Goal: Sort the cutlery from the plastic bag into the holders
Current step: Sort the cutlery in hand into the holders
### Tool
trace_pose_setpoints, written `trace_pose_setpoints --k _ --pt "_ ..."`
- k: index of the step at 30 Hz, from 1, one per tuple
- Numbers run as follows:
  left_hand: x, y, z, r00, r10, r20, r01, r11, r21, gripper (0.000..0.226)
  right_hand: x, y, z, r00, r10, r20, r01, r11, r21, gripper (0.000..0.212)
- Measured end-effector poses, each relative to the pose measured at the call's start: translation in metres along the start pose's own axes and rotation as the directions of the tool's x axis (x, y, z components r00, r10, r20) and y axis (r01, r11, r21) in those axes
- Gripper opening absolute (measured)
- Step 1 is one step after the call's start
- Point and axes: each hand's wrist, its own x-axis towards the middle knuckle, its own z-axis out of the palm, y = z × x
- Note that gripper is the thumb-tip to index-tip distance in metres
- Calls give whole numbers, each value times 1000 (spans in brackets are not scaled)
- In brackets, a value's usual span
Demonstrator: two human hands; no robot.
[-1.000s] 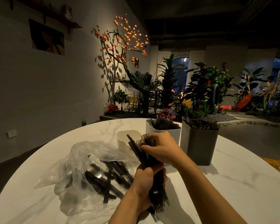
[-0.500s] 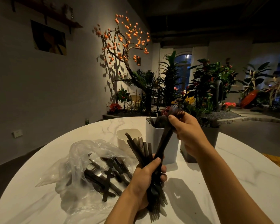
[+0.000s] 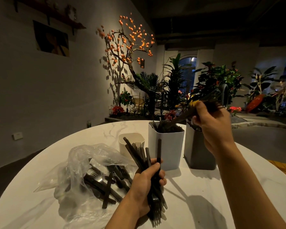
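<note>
Left hand [image 3: 147, 182] grips a bundle [image 3: 149, 164] of dark cutlery mid-length, low over the tabletop [image 3: 221, 204]; right hand [image 3: 211, 123] pinches a few blurred pieces [image 3: 182, 115] above the white holder [image 3: 166, 146], with a grey holder [image 3: 198, 151] just beside it and a small holder [image 3: 130, 141] behind. More cutlery lies in the bag [image 3: 89, 171]. Pieces look thin, stiff, light and likely slick, so best held mid-handle and fed in handle-first.
</note>
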Motion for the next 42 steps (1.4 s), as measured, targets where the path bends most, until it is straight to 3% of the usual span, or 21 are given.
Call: trace_pose_setpoints --k 7,11,15,19,25,28,32,37,42 --pt "0 -1 -1 1000 -15 -7 15 1000 22 23 6 32 1 994 -108 21 110 953 -284 12" --pt "1 -1 -1 1000 -16 -21 17 999 30 21 5 49 10 995 -88 53 101 941 -323 11" --pt "1 0 -1 1000 -28 -11 29 999 23 21 7 45 14 976 -172 -136 140 965 -220 8" --pt "2 -1 -2 999 -31 -8 31 999 25 21 9 40 8 947 -228 -225 166 950 -263 7" --pt "1 -1 0 999 -29 -18 30 999 38 20 2 50 19 980 -198 20 186 877 -443 3" --pt "0 0 0 999 -28 -23 29 999 43 21 1 64 29 985 -110 130 164 816 -554 9" --pt "0 0 0 999 -34 -26 35 998 48 21 0 78 32 986 -7 169 126 699 -704 23" --pt "0 0 1 999 -40 -21 41 998 40 25 4 73 25 991 -8 133 100 706 -701 37" --pt "0 0 0 998 -53 -24 53 998 26 31 6 46 18 972 -236 -12 199 846 -495 24"
